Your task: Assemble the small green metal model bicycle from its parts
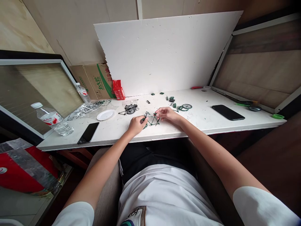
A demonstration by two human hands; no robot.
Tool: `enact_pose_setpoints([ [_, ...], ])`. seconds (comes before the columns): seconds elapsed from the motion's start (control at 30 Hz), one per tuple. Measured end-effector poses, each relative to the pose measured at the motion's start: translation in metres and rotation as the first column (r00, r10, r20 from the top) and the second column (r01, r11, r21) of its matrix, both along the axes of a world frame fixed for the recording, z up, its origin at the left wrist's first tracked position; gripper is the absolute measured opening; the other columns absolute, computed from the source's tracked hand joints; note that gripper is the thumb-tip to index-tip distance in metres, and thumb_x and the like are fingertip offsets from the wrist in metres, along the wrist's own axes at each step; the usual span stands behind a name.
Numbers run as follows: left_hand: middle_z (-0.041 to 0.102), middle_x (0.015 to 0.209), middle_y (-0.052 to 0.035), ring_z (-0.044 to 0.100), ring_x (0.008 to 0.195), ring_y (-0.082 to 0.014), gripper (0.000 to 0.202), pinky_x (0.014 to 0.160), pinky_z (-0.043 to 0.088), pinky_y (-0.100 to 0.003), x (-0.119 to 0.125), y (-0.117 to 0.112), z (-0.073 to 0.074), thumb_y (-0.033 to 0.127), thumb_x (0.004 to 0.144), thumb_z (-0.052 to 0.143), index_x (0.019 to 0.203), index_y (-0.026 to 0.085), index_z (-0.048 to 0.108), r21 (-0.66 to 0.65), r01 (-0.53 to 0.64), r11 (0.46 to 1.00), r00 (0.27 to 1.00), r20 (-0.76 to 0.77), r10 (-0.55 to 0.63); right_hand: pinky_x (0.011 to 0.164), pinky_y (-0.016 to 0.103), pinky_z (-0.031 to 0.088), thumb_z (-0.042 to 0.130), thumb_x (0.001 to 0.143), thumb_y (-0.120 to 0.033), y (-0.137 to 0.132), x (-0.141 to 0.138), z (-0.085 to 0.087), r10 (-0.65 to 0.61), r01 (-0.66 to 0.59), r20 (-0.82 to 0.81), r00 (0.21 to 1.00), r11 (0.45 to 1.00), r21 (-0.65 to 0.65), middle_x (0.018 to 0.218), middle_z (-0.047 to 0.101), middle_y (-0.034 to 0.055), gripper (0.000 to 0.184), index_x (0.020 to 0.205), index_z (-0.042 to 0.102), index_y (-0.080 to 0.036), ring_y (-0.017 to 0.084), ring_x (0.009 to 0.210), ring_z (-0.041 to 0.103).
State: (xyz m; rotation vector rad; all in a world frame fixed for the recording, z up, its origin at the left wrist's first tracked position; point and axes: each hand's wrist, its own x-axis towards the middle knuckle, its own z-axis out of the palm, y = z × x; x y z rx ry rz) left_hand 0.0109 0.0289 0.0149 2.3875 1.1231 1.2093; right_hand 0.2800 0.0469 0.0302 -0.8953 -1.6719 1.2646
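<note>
A small green model bicycle (154, 121) is held between my hands above the front of the white table (122, 135). My left hand (137, 125) is closed on its front end, near the handlebar, and hides part of the front wheel. My right hand (169, 115) pinches at the seat end with thumb and fingertips; the exact piece there is too small to make out. No rear wheel shows on the frame. Behind my right hand lies a green wheel assembly (184, 107) with a grey-spoked wheel. A black model bicycle (130, 109) lies beyond my left hand.
Phones (88, 133) (228, 112) lie left and right. Water bottles (54, 121), a white plate (105, 115), plastic part frames (88, 108) and a red box (118, 91) are at left. Small green pieces (170, 98) lie toward the white backboard (162, 56). A mouse (255, 108) sits right.
</note>
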Motion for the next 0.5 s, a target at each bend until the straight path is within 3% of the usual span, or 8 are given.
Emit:
enact_pose_setpoints([
  [0.5,0.069,0.068,-0.0048,0.059,0.064,-0.0161,0.046,0.065,0.043,-0.027,0.0000,0.0002,-0.0007,0.052,0.102,0.055,0.075,0.018,0.072,0.012,-0.007,1.000,1.000,-0.001,0.007,0.074,0.031,0.052,0.090,0.076,-0.046,0.0021,0.0023,-0.0027,0.010,-0.011,-0.001,1.000,1.000,-0.018,0.086,0.077,0.0047,0.043,0.106,0.076,-0.020,0.019,0.083,0.072],
])
